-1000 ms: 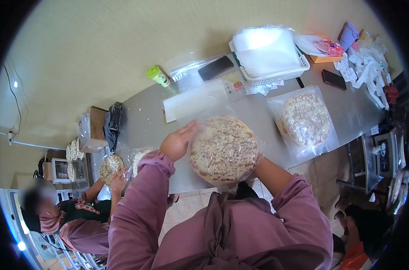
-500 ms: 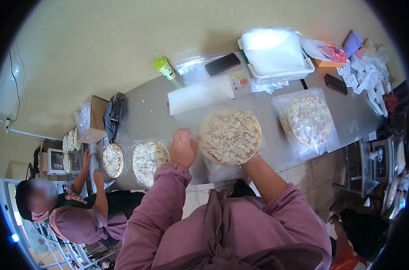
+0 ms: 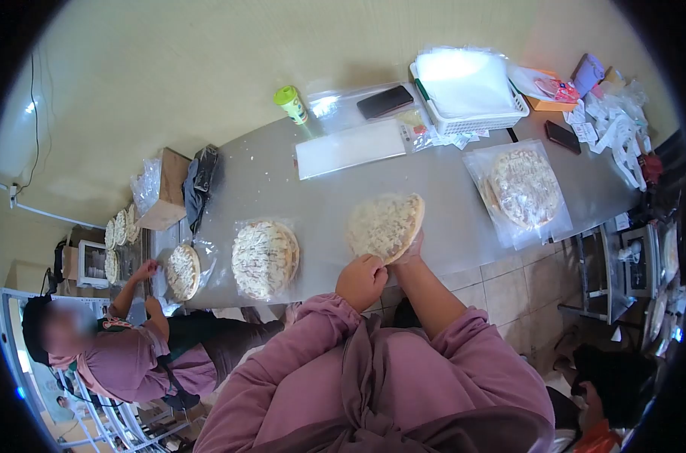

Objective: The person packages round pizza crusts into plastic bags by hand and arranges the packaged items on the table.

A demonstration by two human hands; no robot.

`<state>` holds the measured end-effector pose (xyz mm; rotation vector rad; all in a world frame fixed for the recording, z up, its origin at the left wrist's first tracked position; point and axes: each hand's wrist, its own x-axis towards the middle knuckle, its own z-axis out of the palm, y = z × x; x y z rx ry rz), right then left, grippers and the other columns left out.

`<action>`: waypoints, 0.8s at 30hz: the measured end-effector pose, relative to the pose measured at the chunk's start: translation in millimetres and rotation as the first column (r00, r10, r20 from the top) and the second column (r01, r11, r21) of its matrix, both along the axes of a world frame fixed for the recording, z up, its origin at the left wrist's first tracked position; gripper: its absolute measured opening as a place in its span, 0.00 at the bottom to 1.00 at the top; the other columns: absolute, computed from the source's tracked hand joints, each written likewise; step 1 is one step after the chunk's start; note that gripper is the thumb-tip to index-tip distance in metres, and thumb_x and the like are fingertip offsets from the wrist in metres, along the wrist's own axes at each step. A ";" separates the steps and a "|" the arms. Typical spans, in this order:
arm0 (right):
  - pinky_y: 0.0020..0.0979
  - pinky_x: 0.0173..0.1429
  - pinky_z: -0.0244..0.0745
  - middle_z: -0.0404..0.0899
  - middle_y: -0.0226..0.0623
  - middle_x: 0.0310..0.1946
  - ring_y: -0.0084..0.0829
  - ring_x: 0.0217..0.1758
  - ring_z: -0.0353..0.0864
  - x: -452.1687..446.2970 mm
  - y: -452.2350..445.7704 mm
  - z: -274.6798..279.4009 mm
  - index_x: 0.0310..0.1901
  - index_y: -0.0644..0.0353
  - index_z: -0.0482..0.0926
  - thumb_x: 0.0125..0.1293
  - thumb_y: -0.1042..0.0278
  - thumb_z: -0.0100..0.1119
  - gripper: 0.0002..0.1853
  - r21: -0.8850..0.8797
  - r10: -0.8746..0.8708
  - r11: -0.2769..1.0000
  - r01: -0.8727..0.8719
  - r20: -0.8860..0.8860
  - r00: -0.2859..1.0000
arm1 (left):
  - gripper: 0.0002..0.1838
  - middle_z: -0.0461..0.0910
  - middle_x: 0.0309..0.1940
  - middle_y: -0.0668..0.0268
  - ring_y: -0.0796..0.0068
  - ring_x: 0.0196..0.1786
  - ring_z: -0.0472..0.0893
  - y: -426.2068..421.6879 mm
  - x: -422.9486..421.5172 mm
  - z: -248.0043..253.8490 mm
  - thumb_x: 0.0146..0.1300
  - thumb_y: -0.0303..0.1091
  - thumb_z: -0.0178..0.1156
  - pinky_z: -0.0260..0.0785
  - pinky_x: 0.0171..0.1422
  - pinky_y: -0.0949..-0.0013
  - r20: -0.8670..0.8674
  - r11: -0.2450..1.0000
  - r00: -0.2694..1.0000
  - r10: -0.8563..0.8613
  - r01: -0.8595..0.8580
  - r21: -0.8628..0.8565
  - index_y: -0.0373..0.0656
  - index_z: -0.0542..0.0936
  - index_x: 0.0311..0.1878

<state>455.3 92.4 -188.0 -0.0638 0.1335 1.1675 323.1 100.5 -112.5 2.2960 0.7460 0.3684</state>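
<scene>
A round pizza [image 3: 384, 225] topped with pale shredded cheese is tilted up over the near side of the table, seemingly inside a clear plastic bag. My right hand [image 3: 411, 251] grips it at its lower right edge, with the fingers partly hidden behind it. At its lower left edge, my left hand [image 3: 363, 281] is closed, pinching what looks like the bag's plastic. To the left lies another cheese-topped pizza [image 3: 263, 260] on clear plastic. On the right, a bagged pizza [image 3: 524, 189] rests on top of at least one more.
Along the wall stand a green-lidded cup [image 3: 291, 104], a dark phone [image 3: 385, 102], a flat white slab [image 3: 351, 149] and a white basket [image 3: 479, 124] of plastic sheets. A second phone [image 3: 563, 137] lies right. A co-worker [image 3: 131, 347] stands left beside another pizza [image 3: 183, 272].
The pizza has gone from lying fairly flat to tilted up, closer to me. My left hand has moved right and down to its lower edge. My right hand now shows at its right side.
</scene>
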 end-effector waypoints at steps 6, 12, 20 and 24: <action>0.45 0.67 0.56 0.66 0.47 0.59 0.46 0.61 0.65 19.4 -35.7 13.2 0.59 0.64 0.64 0.64 0.51 0.34 0.29 -0.222 0.280 0.939 -0.261 0.057 0.958 | 0.07 0.73 0.25 0.56 0.52 0.30 0.74 1.4 -45.3 -5.5 0.53 0.32 0.54 0.65 0.34 0.57 -0.053 0.998 0.999 0.013 -0.015 -0.054 0.38 0.73 0.26; 0.46 0.67 0.54 0.66 0.47 0.58 0.45 0.61 0.65 -55.6 -38.5 -7.6 0.58 0.66 0.65 0.61 0.57 0.40 0.27 -0.142 0.227 0.961 -0.239 -0.093 0.969 | 0.05 0.74 0.28 0.58 0.55 0.33 0.75 -22.1 -54.9 -16.6 0.50 0.31 0.53 0.68 0.36 0.57 -0.066 0.975 0.975 -0.214 0.217 0.043 0.40 0.73 0.28; 0.46 0.66 0.56 0.68 0.47 0.56 0.46 0.60 0.66 -54.7 -36.7 -11.6 0.58 0.64 0.64 0.57 0.62 0.47 0.27 -0.177 0.267 0.938 -0.299 -0.187 0.945 | 0.04 0.73 0.27 0.58 0.56 0.33 0.74 -28.3 -54.5 -18.4 0.49 0.30 0.55 0.67 0.36 0.59 -0.049 0.916 0.919 -0.391 0.393 0.076 0.39 0.72 0.26; 0.46 0.66 0.56 0.68 0.46 0.56 0.47 0.59 0.66 -17.6 -57.5 0.8 0.57 0.65 0.64 0.54 0.66 0.48 0.27 -0.155 0.040 0.986 -0.057 -0.109 0.993 | 0.06 0.73 0.28 0.58 0.56 0.33 0.75 -28.0 -35.2 -1.8 0.53 0.33 0.56 0.67 0.37 0.60 -0.044 0.926 0.929 -0.367 0.369 0.079 0.40 0.74 0.30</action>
